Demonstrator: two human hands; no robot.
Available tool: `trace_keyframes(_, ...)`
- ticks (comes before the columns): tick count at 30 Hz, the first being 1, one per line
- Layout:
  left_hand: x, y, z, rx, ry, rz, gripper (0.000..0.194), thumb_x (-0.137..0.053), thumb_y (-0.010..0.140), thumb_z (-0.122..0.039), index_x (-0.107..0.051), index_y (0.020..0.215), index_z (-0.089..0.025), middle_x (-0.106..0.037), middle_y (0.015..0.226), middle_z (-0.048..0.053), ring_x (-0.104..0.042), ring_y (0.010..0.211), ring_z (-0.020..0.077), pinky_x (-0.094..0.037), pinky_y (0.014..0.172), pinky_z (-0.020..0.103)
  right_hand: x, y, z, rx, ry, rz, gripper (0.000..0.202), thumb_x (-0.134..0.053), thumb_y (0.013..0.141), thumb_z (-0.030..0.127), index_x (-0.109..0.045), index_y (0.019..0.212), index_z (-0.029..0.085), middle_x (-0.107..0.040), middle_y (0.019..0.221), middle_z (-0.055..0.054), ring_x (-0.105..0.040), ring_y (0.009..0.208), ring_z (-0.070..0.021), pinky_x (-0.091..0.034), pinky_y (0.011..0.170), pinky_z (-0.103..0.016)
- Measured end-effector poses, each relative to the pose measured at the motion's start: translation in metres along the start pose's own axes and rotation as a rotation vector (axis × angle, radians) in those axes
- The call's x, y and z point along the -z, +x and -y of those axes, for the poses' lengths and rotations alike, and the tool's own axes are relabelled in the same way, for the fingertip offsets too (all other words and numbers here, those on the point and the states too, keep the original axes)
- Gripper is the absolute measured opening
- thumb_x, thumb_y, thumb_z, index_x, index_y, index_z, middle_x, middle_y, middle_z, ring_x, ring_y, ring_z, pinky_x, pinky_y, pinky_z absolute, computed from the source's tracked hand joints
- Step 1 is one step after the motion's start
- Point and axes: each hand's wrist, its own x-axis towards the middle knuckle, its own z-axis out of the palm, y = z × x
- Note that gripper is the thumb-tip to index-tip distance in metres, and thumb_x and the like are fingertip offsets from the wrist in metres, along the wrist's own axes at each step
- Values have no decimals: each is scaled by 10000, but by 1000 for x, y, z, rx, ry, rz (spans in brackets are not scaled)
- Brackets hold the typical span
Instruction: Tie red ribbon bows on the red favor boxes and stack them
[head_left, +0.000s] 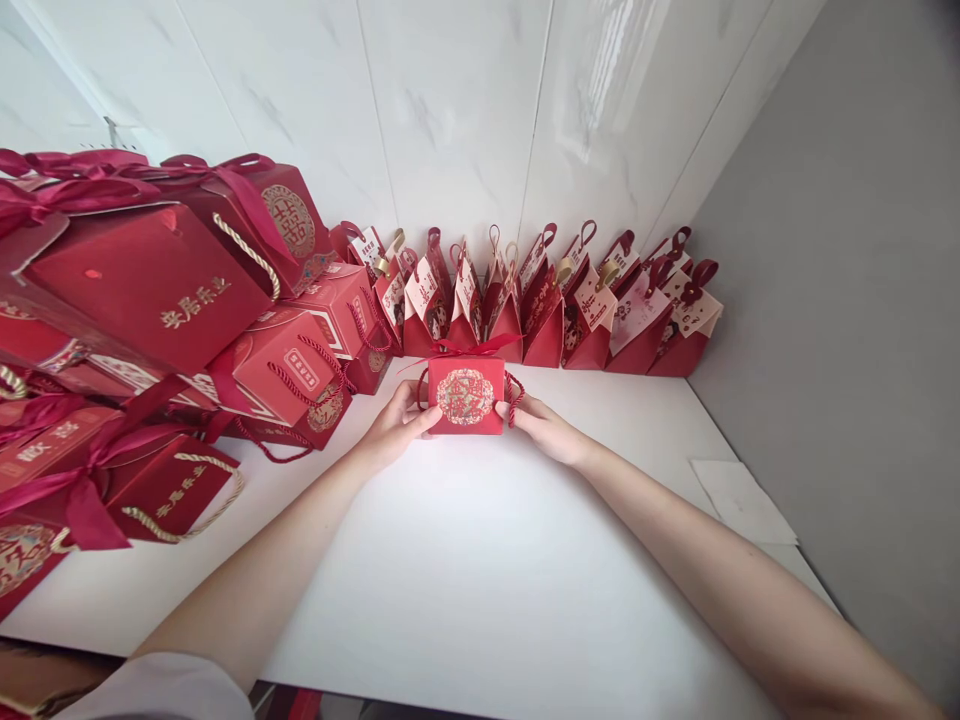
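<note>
A small red gift box (469,397) with a round gold pattern on its front sits between my two hands near the middle of the white table (480,560). A red ribbon bow (476,345) lies on its top, and dark red cord handles show at both sides. My left hand (405,418) grips the left end, thumb on the front face. My right hand (536,422) closes on the right end by the cord, thumb at the front corner. Fingers behind the box are hidden. Directly behind it stands a row of triangular red gift boxes (540,325) with ribbon loops.
On the left, larger red boxes (157,280) with magenta bows and rope handles are piled up. White sheets (739,500) lie by the right edge, next to a grey panel (840,300). A tiled wall (457,110) rises behind the table.
</note>
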Motion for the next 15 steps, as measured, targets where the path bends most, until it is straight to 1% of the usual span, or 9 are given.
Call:
trace_keyframes(4, -3, -1, -4, 12, 21, -6, 506, -675, 787, -538, -414, 1110, -248, -533, 1184, 58, -594, 1054, 229, -566, 784, 380, 0, 0, -1, 9, 25, 1, 550, -559, 948, 469, -452, 1436, 239, -485, 1471, -40, -427, 1365, -241, -284, 1182, -400)
trace_keyframes(8, -3, -1, -3, 14, 17, -19, 517, -682, 776, -543, -416, 1103, -243, -514, 1225, 70, -594, 1071, 236, -577, 782, 383, 1, 0, -1, 14, 16, -15, 568, -563, 942, 479, -439, 1445, 246, -464, 1486, -48, -414, 1374, -243, -280, 1182, -403)
trace_keyframes(12, -3, 0, -3, 10, 6, -26, 499, -690, 778, -527, -437, 1099, -240, -516, 1248, 72, -593, 1085, 232, -591, 760, 357, 0, 0, -2, 20, 0, -23, 602, -568, 927, 513, -433, 1449, 245, -466, 1483, -61, -424, 1365, -250, -280, 1181, -412)
trace_keyframes(14, -4, -1, -5, 7, 4, -37, 472, -689, 785, -516, -467, 1095, -239, -535, 1249, 68, -615, 1047, 217, -598, 747, 342, -3, -1, -3, 12, -17, -64, 640, -586, 914, 518, -409, 1462, 240, -460, 1485, -75, -452, 1338, -260, -317, 1160, -423)
trace_keyframes(15, -5, -1, -6, 16, 4, -47, 456, -690, 787, -511, -487, 1088, -235, -561, 1221, 65, -640, 981, 199, -599, 728, 328, -5, -2, -4, 7, -29, -108, 668, -597, 907, 514, -380, 1477, 242, -438, 1500, -83, -468, 1321, -265, -358, 1134, -428)
